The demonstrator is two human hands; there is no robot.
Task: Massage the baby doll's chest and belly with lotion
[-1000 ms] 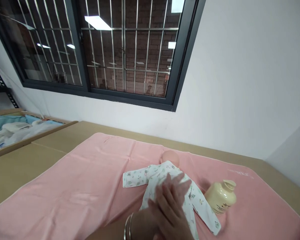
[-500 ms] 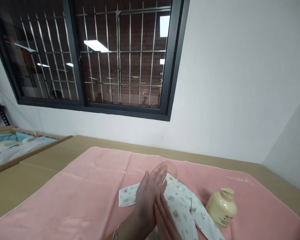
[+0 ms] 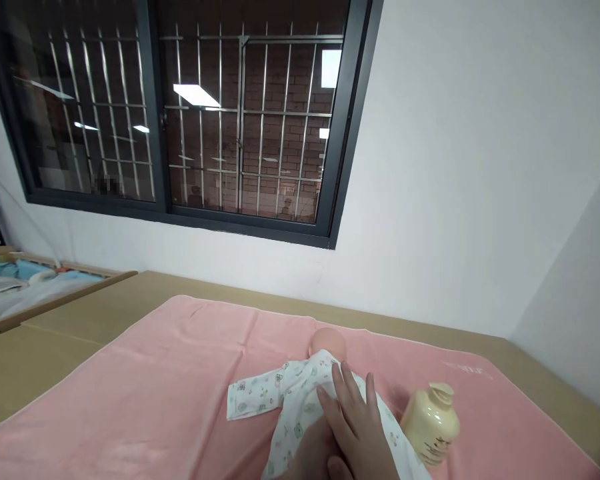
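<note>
Near the towel's [image 3: 155, 373] front edge, the right hand [image 3: 363, 433] lies flat, fingers spread, on the doll [image 3: 300, 400]; the left hand [image 3: 313, 453] beneath is mostly hidden, grip unclear. Bottle [image 3: 430, 423] stands just beside.

Doll [image 3: 300, 407]: lying on the towel [image 3: 155, 400], landmark.
Right hand [image 3: 360, 427]: resting on the doll.
Bottle [image 3: 430, 423]: sitting just right of the doll.
Window [image 3: 180, 113]: standing behind the doll.
Crate [image 3: 40, 297]: sitting far left.

White printed romper [image 3: 300, 400], pink towel [image 3: 170, 393], cream-yellow bottle [image 3: 430, 423], tan table [image 3: 40, 353].
</note>
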